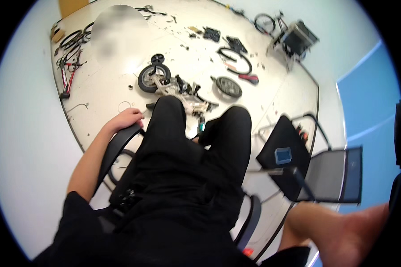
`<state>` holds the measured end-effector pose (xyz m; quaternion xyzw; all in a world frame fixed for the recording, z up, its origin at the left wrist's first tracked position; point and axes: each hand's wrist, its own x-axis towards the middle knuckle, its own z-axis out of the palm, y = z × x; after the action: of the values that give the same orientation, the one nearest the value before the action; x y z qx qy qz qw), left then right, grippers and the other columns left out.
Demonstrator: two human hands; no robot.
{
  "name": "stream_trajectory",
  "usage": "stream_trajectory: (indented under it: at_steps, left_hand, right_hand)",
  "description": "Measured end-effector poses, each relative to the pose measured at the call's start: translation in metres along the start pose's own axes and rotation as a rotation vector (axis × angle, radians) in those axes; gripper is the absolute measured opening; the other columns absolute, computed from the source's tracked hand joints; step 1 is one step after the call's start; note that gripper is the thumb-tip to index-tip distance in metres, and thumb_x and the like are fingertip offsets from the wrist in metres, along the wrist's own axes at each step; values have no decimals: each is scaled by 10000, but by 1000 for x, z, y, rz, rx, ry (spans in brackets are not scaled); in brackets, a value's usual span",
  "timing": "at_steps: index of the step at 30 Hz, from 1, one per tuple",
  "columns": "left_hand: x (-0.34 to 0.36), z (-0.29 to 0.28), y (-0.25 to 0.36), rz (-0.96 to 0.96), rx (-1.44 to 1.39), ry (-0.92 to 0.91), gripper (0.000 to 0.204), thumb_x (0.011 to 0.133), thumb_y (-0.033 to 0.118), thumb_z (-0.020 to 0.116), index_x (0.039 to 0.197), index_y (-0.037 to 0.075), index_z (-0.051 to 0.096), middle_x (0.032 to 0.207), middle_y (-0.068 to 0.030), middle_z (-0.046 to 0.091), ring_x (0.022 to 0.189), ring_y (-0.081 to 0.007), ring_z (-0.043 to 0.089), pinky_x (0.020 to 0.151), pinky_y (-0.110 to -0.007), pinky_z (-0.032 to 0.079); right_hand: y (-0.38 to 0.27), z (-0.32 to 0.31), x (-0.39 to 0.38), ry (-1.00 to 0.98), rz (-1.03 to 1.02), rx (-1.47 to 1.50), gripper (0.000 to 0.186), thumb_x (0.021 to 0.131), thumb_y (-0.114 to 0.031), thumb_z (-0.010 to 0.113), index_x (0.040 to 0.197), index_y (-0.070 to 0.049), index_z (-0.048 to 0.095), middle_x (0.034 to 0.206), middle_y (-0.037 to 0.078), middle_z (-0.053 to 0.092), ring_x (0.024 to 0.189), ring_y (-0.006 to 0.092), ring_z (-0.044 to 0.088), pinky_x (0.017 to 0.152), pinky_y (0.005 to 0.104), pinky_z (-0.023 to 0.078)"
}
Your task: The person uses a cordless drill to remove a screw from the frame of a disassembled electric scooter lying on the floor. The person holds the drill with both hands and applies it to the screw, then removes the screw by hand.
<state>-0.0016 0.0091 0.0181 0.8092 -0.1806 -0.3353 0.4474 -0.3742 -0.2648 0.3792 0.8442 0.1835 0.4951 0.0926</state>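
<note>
My left hand (127, 119) rests loosely on the front end of a black chair armrest (116, 144), its fingers draped across it and holding nothing. My right forearm (338, 224) is bent and raised at the lower right, blurred, and its hand lies outside the picture. Just beyond my knees, a partly stripped small motorbike or scooter frame (176, 91) lies on the floor with a thick-tyred wheel (154, 78) at one end. My black-trousered legs (187, 151) hide part of it. To its right lies a loose spoked wheel (228, 86).
A chair (329, 173) at my right carries a black cushion or bag (285, 147) with a phone-like device (283, 155) on it. Bicycle frames (69, 75), a tyre (236, 61), a red-black saddle (248, 78) and small parts litter the floor. A bicycle (269, 23) stands far right.
</note>
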Motion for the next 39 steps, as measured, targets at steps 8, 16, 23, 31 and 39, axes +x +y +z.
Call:
stream_trajectory:
  at_steps: [8, 16, 23, 31, 39]
  left_hand:
    - [-9, 7, -13, -48, -33, 1, 246, 898, 194, 526, 965, -18, 633, 810, -92, 696, 757, -157, 642, 738, -311, 499]
    - [4, -11, 17, -92, 28, 8, 258, 913, 184, 581, 1046, -29, 642, 879, -95, 704, 825, -149, 657, 774, -290, 515]
    - [30, -10, 79, -175, 115, -79, 313, 901, 261, 577, 1071, 3, 628, 867, -70, 669, 724, -121, 594, 637, -278, 511]
    - [184, -2, 170, 175, 147, -212, 273, 929, 226, 530, 1066, 0, 595, 892, -62, 665, 838, -126, 608, 756, -271, 480]
    - [319, 133, 187, 60, -70, -422, 297, 887, 239, 565, 1011, -27, 617, 862, -102, 679, 810, -151, 634, 751, -295, 500]
  right_hand:
    - [68, 52, -6, 11, 40, -92, 213, 850, -93, 449, 1030, 20, 472, 986, 127, 488, 948, 239, 438, 873, 351, 337]
    - [149, 104, -6, -46, 85, -113, 256, 848, -84, 445, 1069, 36, 491, 1024, 149, 518, 995, 262, 469, 916, 375, 347]
    - [185, 175, -19, -103, 117, -1, 295, 845, -75, 441, 1104, 49, 507, 1057, 168, 545, 1036, 283, 495, 955, 396, 356]
    - [213, 242, 8, -38, 51, 211, 340, 843, -66, 436, 1144, 65, 525, 1094, 190, 575, 1083, 306, 526, 998, 420, 366]
    - [258, 395, -103, 399, 793, 600, 386, 840, -57, 432, 1183, 80, 543, 1132, 212, 605, 1130, 330, 556, 1042, 443, 376]
